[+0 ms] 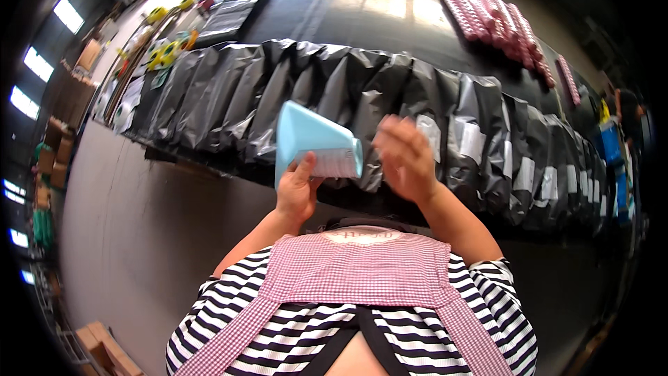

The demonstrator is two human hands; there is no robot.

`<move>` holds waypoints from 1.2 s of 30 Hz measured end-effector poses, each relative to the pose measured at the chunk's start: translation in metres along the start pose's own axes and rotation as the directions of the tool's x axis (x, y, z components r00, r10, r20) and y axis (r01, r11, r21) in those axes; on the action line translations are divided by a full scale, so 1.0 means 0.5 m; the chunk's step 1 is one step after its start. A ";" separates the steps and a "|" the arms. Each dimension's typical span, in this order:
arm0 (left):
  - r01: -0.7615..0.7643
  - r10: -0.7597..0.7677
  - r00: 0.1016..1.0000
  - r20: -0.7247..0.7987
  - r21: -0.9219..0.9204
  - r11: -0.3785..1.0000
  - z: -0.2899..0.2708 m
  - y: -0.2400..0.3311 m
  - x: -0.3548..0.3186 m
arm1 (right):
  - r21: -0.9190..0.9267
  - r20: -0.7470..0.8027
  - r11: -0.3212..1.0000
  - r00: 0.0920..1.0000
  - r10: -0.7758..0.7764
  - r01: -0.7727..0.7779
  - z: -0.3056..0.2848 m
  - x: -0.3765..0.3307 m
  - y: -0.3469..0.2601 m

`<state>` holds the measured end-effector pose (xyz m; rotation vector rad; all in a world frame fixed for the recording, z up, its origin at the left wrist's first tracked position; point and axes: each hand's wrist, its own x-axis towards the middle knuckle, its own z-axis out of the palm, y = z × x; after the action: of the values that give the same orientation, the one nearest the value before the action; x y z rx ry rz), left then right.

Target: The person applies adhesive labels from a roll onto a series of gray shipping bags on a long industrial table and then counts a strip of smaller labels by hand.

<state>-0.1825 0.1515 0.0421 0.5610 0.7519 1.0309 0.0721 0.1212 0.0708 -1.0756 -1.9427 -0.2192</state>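
My left hand [299, 188] grips a light blue label sheet [306, 129], bent over into a loop, with its thumb on a white printed label. Just right of the sheet, my right hand [407, 157] is raised over the bags, its fingers apart and somewhat blurred; I see nothing in it. Beneath both hands runs a row of dark grey plastic mailing bags [240, 97], leaning one on another along the table. Next to my right hand, one bag bears a white label [428, 136]. More bags further right carry white labels [471, 141]; those at the left show none.
The long black table [313, 10] holds pink-and-white patterned rolls [490, 24] at the far right. Flat grey bags [233, 14] lie at the far left, near yellow tape rolls [163, 54]. Blue bins [612, 143] stand at the right end, near another person [630, 108].
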 end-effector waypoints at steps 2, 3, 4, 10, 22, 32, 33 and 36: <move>0.002 0.000 0.996 0.094 -0.019 1.000 -0.002 0.007 -0.003 | 0.080 0.149 0.939 0.927 -0.343 0.335 0.010 0.025 -0.064; -0.009 0.011 0.996 0.088 -0.025 1.000 0.010 0.019 -0.012 | 0.072 0.243 0.904 0.871 -0.426 0.422 0.010 0.036 -0.085; 0.073 -0.069 0.992 0.107 -0.033 0.997 0.022 0.030 -0.021 | -0.021 0.314 0.909 0.866 -0.389 0.416 0.018 0.045 -0.089; -0.026 -0.112 0.949 0.294 0.428 0.903 0.049 0.066 -0.053 | 0.414 0.174 0.895 0.979 0.103 -0.168 0.040 0.051 -0.074; -0.254 0.124 0.958 0.259 0.564 0.786 0.097 0.013 -0.063 | 0.323 0.048 0.944 0.997 0.053 -0.066 -0.006 0.050 -0.030; -0.241 -0.102 0.950 0.295 0.901 0.360 0.016 0.063 -0.051 | 0.426 0.784 0.155 0.449 0.430 -0.892 -0.023 0.072 0.092; -0.239 -0.109 0.950 0.294 0.904 0.355 -0.001 0.078 -0.050 | 0.400 0.787 0.077 0.386 0.482 -0.913 -0.037 0.093 0.132; 0.159 -0.415 0.882 0.223 0.688 0.708 -0.084 0.110 -0.006 | 0.657 0.652 -0.167 0.442 0.616 -0.735 -0.069 0.078 0.299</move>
<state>-0.2461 0.1744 0.0566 1.1685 0.8293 0.3079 0.1968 0.2176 0.0848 -1.0761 -0.8322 1.5087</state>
